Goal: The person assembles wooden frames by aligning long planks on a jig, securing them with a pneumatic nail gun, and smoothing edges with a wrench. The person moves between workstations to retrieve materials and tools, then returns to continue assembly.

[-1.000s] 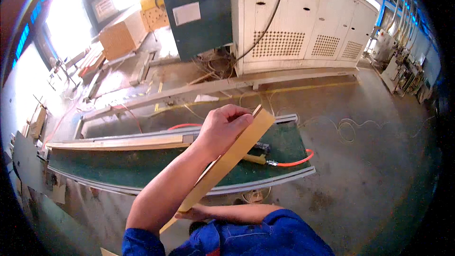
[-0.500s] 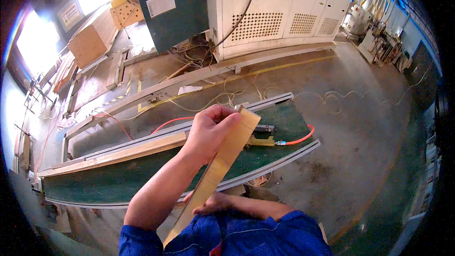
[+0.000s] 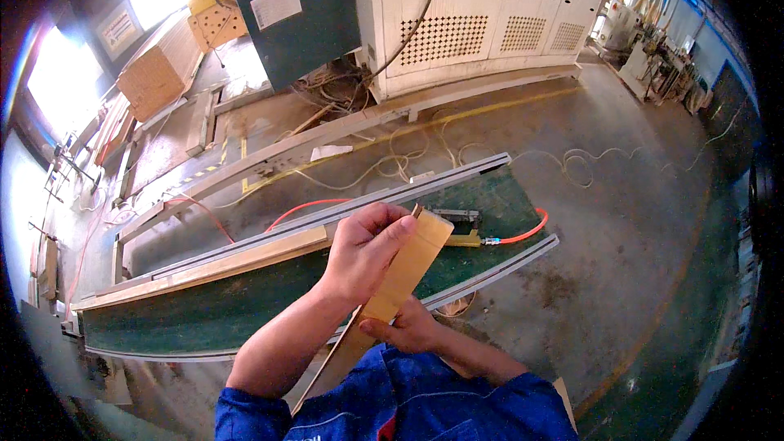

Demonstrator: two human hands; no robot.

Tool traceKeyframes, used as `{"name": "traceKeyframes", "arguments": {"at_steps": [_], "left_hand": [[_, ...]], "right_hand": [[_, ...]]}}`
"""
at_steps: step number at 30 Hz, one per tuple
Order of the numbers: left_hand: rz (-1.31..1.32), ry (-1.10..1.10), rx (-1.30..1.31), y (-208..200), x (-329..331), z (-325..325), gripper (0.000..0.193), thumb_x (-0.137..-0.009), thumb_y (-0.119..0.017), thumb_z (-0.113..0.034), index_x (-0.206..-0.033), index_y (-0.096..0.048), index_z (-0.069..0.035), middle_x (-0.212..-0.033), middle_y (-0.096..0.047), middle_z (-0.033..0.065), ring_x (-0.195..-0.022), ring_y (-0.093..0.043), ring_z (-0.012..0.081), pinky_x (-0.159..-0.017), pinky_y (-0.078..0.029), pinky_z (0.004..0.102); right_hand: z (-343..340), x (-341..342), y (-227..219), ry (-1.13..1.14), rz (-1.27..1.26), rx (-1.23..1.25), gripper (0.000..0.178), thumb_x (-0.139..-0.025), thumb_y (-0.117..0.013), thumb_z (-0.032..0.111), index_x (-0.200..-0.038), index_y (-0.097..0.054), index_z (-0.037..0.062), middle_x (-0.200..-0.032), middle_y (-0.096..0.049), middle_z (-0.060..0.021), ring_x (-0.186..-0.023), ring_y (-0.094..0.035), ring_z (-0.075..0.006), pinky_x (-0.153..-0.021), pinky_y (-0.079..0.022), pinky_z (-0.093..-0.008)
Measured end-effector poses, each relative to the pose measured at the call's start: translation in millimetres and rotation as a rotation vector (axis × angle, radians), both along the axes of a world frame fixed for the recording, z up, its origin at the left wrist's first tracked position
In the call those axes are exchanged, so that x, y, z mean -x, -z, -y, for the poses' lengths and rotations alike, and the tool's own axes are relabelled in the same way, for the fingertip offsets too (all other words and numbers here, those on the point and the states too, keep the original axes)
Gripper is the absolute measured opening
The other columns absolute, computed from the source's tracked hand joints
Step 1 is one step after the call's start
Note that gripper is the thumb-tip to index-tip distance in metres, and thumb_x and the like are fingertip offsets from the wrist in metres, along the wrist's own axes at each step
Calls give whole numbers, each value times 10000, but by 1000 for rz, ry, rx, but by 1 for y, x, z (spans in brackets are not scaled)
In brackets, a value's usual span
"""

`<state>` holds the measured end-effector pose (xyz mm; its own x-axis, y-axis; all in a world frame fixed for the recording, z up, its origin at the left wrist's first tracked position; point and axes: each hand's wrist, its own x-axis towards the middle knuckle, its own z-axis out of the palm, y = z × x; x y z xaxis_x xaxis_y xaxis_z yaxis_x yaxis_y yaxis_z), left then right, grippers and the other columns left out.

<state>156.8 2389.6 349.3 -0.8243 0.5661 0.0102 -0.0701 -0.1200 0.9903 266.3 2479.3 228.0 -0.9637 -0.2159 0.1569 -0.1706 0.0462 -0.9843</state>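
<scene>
A long, thin wooden board (image 3: 423, 251) slants up in front of my body, its lower end running down past my left side. My left hand (image 3: 363, 245) is closed round its edge near the top, thumb on the pale face. Lower down, my right hand (image 3: 408, 328) grips the same board, with the thumb across its face. Beyond the board an air tool (image 3: 465, 240), dark and yellow-green, lies on the green bench top (image 3: 196, 322); the board and my left hand hide part of it. Along the bench's far side rests a stack of light wooden strips (image 3: 220, 265).
Metal rails (image 3: 482, 271) edge the bench. An orange air hose (image 3: 535, 229) loops from the tool over its right end. White cabinets (image 3: 457, 0) and a dark green cabinet (image 3: 298, 24) stand beyond. Loose cables (image 3: 576, 165) lie on the floor; stacked boards (image 3: 159, 73) are far left.
My right hand has slid up the board from near my waist and come nearer my left hand. The board has turned slightly, its lower part now more edge-on.
</scene>
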Motion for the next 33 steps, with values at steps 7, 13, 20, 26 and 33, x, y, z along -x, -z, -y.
{"name": "traceKeyframes", "arguments": {"at_steps": [7,13,20,26,33], "left_hand": [[15,39,58,2,2,-6,268,-978,-687,-240,-1028,-684,23,-868,-678,14,-803,-595,66,-697,-487,241],[59,548,-66,24,6,6,601,-956,-681,-477,-1310,-577,-2,-1027,-663,68,-928,-617,115,-805,-510,302],[209,387,150,36,-16,9,542,-992,-637,-451,-1302,-572,-11,-910,-617,22,-788,-569,88,-695,-483,271],[-102,134,467,9,-26,-1,515,-944,-695,-420,-1161,-585,34,-887,-665,165,-806,-639,241,-709,-502,370],[-443,-162,724,30,-16,-10,471,-885,-741,-331,-1144,-516,-8,-1000,-603,229,-948,-620,426,-812,-498,467]], "right_hand": [[-12,1,13,-77,4,8,375,-948,-695,408,-1154,-686,95,-1081,-738,-93,-1015,-702,-250,-878,-538,-396],[-9,4,40,-149,-43,85,454,-910,-747,391,-1236,-632,97,-1091,-706,-90,-1072,-660,-286,-889,-519,-407],[-131,45,123,-17,39,-708,443,-771,-785,236,-1144,-628,56,-996,-692,-125,-994,-659,-381,-854,-533,-470],[-211,67,209,330,-62,-1389,526,-823,-604,69,-1331,-474,14,-1223,-561,-193,-1254,-490,-383,-1109,-364,-512],[-198,105,156,223,309,-1291,256,-842,-690,231,-1018,-609,65,-1106,-677,-166,-1078,-639,-376,-897,-500,-507]]}}
